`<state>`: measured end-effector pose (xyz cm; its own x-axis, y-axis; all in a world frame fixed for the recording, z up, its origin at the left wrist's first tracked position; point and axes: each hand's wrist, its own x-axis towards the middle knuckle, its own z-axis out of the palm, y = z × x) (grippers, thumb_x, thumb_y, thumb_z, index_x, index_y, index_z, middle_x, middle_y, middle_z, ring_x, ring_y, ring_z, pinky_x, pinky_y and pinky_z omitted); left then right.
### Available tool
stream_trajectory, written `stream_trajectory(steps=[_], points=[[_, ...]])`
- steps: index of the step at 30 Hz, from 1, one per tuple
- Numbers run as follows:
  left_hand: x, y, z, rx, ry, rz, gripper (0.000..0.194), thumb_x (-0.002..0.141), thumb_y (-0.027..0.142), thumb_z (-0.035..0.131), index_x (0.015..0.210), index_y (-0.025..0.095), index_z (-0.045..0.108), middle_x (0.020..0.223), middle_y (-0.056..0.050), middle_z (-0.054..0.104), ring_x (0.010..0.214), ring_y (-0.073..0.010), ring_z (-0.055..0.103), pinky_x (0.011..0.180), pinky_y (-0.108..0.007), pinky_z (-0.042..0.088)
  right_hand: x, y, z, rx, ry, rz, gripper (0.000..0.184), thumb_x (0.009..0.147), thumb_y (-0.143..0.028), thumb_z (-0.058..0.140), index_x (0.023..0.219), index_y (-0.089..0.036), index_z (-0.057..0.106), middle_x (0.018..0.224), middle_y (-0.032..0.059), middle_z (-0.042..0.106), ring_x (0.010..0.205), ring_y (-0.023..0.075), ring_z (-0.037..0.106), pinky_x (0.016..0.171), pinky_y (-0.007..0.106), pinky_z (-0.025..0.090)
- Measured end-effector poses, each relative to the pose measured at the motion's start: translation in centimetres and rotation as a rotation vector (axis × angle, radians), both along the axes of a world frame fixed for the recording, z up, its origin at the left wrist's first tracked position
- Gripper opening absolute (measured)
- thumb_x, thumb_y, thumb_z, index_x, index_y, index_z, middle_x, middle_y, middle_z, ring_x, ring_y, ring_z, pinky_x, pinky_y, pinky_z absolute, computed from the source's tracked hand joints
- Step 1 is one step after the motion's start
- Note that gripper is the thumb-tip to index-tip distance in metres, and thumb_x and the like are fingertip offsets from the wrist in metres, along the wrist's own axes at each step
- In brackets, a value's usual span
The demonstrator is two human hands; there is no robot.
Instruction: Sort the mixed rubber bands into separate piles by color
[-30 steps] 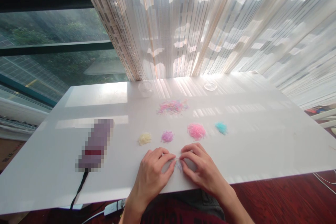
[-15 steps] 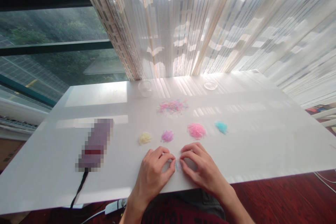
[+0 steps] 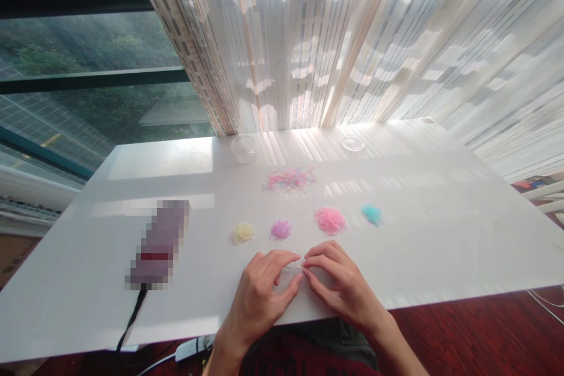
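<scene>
My right hand [image 3: 337, 276] is closed in a pinch, thumb against forefinger, at the right end of some small whitish strands [image 3: 291, 269] low over the white table. My left hand [image 3: 267, 282] curves around the left side of these strands, its thumb and forefinger apart. Just beyond the hands lie small heaps of thin short pieces: pale yellow [image 3: 242, 233], purple [image 3: 281, 229], pink [image 3: 330, 221] and turquoise [image 3: 372, 214]. Farther back, a looser mixed pile [image 3: 289, 180] of pink and pastel pieces is spread out. The pieces are too fine to name surely.
Two clear round containers or lids, one on the left [image 3: 244, 149] and one on the right [image 3: 353, 143], stand near the far edge of the table [image 3: 440, 235]. A blurred purple object [image 3: 161, 241] with a black strap lies at left. Behind hang sheer curtains [image 3: 308, 41].
My left thumb and forefinger have moved from a pinch to apart, reaching slightly right. My right hand stays almost in place. Whitish strands now show between the hands.
</scene>
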<state>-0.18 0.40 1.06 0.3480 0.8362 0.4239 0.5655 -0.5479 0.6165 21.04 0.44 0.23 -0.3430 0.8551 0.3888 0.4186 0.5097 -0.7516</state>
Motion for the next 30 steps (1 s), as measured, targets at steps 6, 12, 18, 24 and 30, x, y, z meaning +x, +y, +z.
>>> stream_trajectory(steps=[6, 12, 18, 24, 30], points=[[0.02, -0.05, -0.45, -0.004, -0.039, -0.031, 0.011, 0.103, 0.017, 0.065, 0.110, 0.024, 0.070, 0.098, -0.001, 0.079, 0.080, -0.0174, 0.070, 0.076, -0.030, 0.051, 0.00, 0.03, -0.01, 0.018, 0.015, 0.007, 0.016, 0.100, -0.013, 0.064, 0.111, -0.024, 0.070, 0.102, 0.0065, 0.070, 0.096, 0.0212, 0.065, 0.082, 0.035, 0.060], [-0.07, -0.04, -0.44, -0.016, -0.054, -0.026, 0.009, 0.103, 0.017, 0.066, 0.106, 0.023, 0.071, 0.094, -0.001, 0.079, 0.080, -0.0176, 0.072, 0.074, -0.029, 0.051, 0.02, 0.11, -0.21, 0.010, 0.013, -0.002, 0.015, 0.101, -0.015, 0.064, 0.111, -0.024, 0.070, 0.103, 0.0066, 0.070, 0.095, 0.0209, 0.066, 0.082, 0.035, 0.060], [-0.12, -0.05, -0.67, -0.015, -0.069, -0.020, 0.007, 0.103, 0.017, 0.066, 0.106, 0.022, 0.071, 0.093, -0.002, 0.080, 0.081, -0.0173, 0.072, 0.075, -0.029, 0.052, 0.10, 0.03, -0.27, 0.000, 0.019, -0.002, 0.015, 0.102, -0.015, 0.063, 0.111, -0.024, 0.070, 0.102, 0.0060, 0.070, 0.095, 0.0198, 0.066, 0.083, 0.033, 0.059], [-0.03, -0.18, -0.47, -0.026, -0.052, -0.014, 0.006, 0.104, 0.018, 0.065, 0.102, 0.021, 0.070, 0.090, -0.001, 0.078, 0.077, -0.0165, 0.071, 0.073, -0.028, 0.050, 0.04, 0.01, -0.14, -0.003, 0.019, -0.003, 0.014, 0.103, -0.015, 0.062, 0.109, -0.024, 0.071, 0.100, 0.0057, 0.071, 0.093, 0.0195, 0.067, 0.082, 0.032, 0.059], [0.04, -0.26, -0.13, -0.040, -0.049, 0.033, 0.010, 0.103, 0.021, 0.066, 0.093, 0.022, 0.067, 0.082, 0.001, 0.074, 0.068, -0.0151, 0.065, 0.065, -0.027, 0.047, 0.04, 0.00, -0.01, -0.003, 0.023, -0.013, 0.012, 0.102, -0.016, 0.063, 0.106, -0.024, 0.071, 0.099, 0.0053, 0.071, 0.093, 0.0194, 0.068, 0.081, 0.032, 0.059]])
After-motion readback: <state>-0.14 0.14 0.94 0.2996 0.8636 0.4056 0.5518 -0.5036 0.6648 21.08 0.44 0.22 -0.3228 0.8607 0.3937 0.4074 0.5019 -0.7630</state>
